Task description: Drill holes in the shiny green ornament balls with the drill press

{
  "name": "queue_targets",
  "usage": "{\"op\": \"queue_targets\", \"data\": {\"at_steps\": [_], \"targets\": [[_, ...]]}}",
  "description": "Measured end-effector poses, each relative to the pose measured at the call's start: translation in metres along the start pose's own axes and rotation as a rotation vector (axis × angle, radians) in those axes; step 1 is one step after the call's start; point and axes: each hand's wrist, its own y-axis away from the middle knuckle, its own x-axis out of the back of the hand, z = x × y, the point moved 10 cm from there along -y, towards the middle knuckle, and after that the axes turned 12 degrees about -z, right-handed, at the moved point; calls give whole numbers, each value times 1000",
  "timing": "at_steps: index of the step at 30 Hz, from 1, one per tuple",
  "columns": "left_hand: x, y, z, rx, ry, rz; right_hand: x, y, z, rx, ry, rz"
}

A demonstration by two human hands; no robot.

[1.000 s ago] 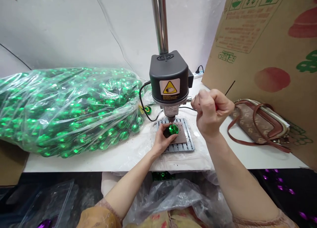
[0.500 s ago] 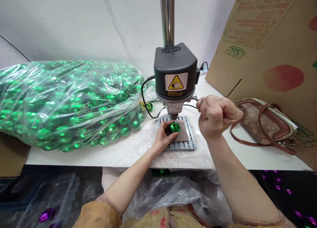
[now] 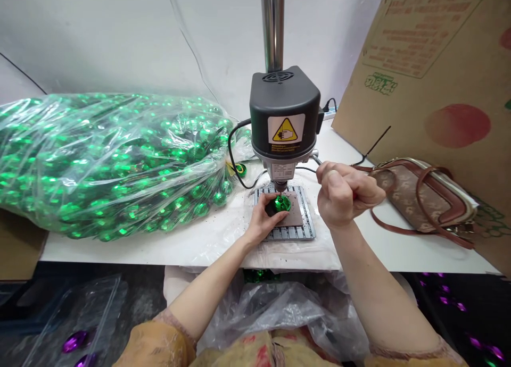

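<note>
Between the thumb and fingers of my left hand [image 3: 263,218] is a shiny green faceted ornament [image 3: 283,203], held on a flat brown pad [image 3: 294,210] over the slotted metal base [image 3: 301,233]. Right above it stands the black-topped drill press [image 3: 284,114], its bit [image 3: 280,192] pointing down at the ornament and seemingly touching it. My right hand [image 3: 345,192] is a fist around the feed lever [image 3: 316,158] at the press's right side; the lever's grip is hidden by the fingers.
A big clear bag of green ornaments [image 3: 120,170] lies to the left. On the right are a brown handbag [image 3: 423,197] and a tall cardboard box [image 3: 431,90]. Plastic sheeting [image 3: 279,308] covers my lap. Purple pieces [image 3: 75,341] lie below the table edge.
My right hand has come slightly down with the lever. My left hand keeps the green ornament in the same place under the bit.
</note>
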Motion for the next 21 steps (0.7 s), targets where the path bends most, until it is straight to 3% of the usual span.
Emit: {"op": "queue_targets", "data": {"at_steps": [10,16,19,21], "targets": [[-1,1,7,-13,-30,0,0,8,-3,30,16,7],[6,7,18,-20,-148,116,0,-32,20,-352,21,119],[15,31,38,-57,-308,216,-5,-47,27,-443,16,76],[9,55,60,-148,-437,175,-5,-50,28,-443,18,65]]}}
